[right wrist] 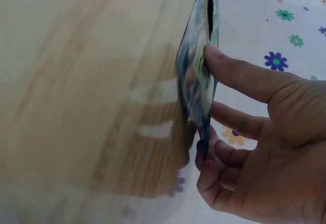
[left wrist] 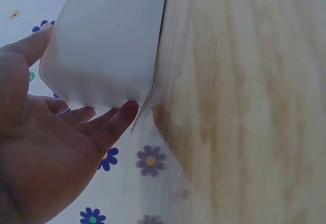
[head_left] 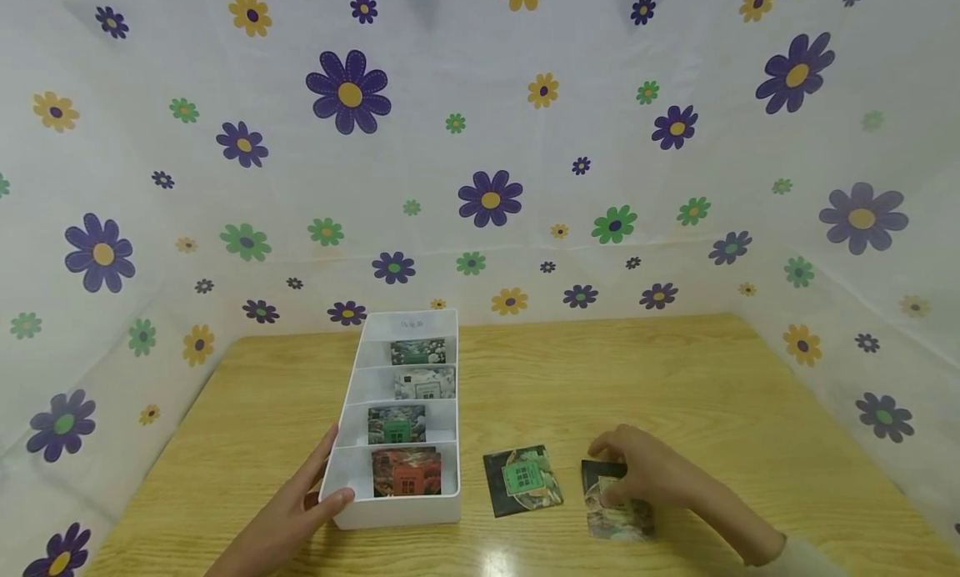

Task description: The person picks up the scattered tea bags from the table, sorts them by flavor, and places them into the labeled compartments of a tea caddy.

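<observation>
A long white divided box (head_left: pixel 397 514) stands on the table, left of the middle. My left hand (head_left: pixel 296 502) grips its near left corner, thumb over the front rim and fingers along the side. In the left wrist view, the fingertips touch the white wall (left wrist: pixel 107 40). My right hand (head_left: pixel 652 469) pinches a dark, picture-printed tea packet (head_left: pixel 618 523) between thumb and fingers. Seen nearly edge-on in the right wrist view, the packet (right wrist: pixel 193 76) stands tilted against the hand. Between box and right hand lies another packet (head_left: pixel 522 481), black with a green label.
Inside the box, separate compartments hold a red packet (head_left: pixel 407 474), a green one (head_left: pixel 396 425), a pale one (head_left: pixel 425 384) and a dark one (head_left: pixel 417 352). A flower-printed white cloth (head_left: pixel 420 160) walls in the wooden table (head_left: pixel 600 377) at the back and sides.
</observation>
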The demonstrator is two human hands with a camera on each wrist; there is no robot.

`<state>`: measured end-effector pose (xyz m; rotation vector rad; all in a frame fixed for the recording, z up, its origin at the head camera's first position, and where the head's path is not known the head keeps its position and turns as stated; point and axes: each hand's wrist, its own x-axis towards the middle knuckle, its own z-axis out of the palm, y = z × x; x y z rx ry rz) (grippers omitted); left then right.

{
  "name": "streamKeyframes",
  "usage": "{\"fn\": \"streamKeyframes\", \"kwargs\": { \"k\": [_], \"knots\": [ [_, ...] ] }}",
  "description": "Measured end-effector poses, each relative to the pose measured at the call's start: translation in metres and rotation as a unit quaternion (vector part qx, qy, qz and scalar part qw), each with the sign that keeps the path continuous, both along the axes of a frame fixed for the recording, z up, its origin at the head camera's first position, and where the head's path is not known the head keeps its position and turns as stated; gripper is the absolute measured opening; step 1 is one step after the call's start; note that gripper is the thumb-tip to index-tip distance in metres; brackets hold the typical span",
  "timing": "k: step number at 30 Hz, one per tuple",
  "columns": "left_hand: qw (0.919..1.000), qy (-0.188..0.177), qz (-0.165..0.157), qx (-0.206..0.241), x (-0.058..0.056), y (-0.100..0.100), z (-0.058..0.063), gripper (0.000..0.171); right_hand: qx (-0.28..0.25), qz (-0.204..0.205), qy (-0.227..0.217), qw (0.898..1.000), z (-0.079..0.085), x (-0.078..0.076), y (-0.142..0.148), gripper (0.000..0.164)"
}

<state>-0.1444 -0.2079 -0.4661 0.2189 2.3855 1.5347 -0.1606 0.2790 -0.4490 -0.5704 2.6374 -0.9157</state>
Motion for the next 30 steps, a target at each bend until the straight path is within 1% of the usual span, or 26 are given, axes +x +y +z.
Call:
{"fn": "streamKeyframes", "kwargs": {
  "k": [3,6,10,15,17,22,30],
  "knots": [
    [1.0000,-0.003,0.001,0.000,0.001,0.000,-0.001,0.087,-0.010,-0.038,-0.026,0.999,-0.002,-0.003,0.001,0.055],
    [1.0000,-0.005,0.003,-0.001,0.001,-0.001,-0.002,0.087,-0.014,-0.053,-0.031,0.998,-0.004,-0.006,0.004,0.054],
    [1.0000,-0.004,0.005,-0.004,0.001,-0.001,-0.003,0.087,-0.035,-0.045,-0.026,0.998,-0.008,-0.010,0.008,0.046],
    [0.9999,-0.006,0.007,-0.010,0.002,0.000,-0.003,0.087,-0.074,-0.021,-0.029,0.997,-0.010,-0.013,0.013,0.021],
    [0.9999,-0.008,0.006,-0.010,0.001,-0.001,-0.003,0.088,-0.093,-0.022,-0.043,0.995,-0.009,-0.014,0.015,0.015],
    [0.9999,-0.011,0.000,-0.006,0.001,-0.001,-0.002,0.087,-0.140,-0.037,-0.090,0.985,-0.008,-0.017,0.020,0.016],
    [0.9999,-0.010,0.000,-0.008,-0.001,-0.002,-0.002,0.086,-0.186,-0.038,-0.127,0.974,-0.001,-0.023,0.028,0.022]
  ]
}}
